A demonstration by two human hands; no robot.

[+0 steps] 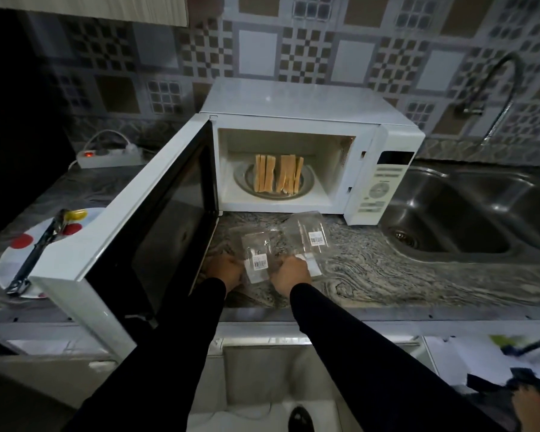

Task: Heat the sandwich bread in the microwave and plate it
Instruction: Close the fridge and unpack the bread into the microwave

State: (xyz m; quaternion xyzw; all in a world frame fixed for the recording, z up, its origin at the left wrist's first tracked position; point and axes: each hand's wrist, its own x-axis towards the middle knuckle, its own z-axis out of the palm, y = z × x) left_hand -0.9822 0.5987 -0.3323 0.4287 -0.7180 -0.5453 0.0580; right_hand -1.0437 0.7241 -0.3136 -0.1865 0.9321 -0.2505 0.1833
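The white microwave (306, 98) stands on the counter with its door (144, 219) swung wide open to the left. Inside, several sandwich bread slices (278, 177) stand on edge on the round turntable (306, 185). In front of it lie two clear plastic sandwich packs, one at the left (258, 254) and one at the right (309, 232), both looking empty. My left hand (226, 271) grips the left pack's near edge. My right hand (290, 274) grips between the two packs. A white plate with red and yellow dots (22, 244) lies at the far left.
Black tongs (38, 247) lie across the plate. A steel sink (468, 213) with a curved tap (493, 88) is on the right. A power strip (106, 155) sits at the back left. Another person's hand (533, 406) shows at the bottom right.
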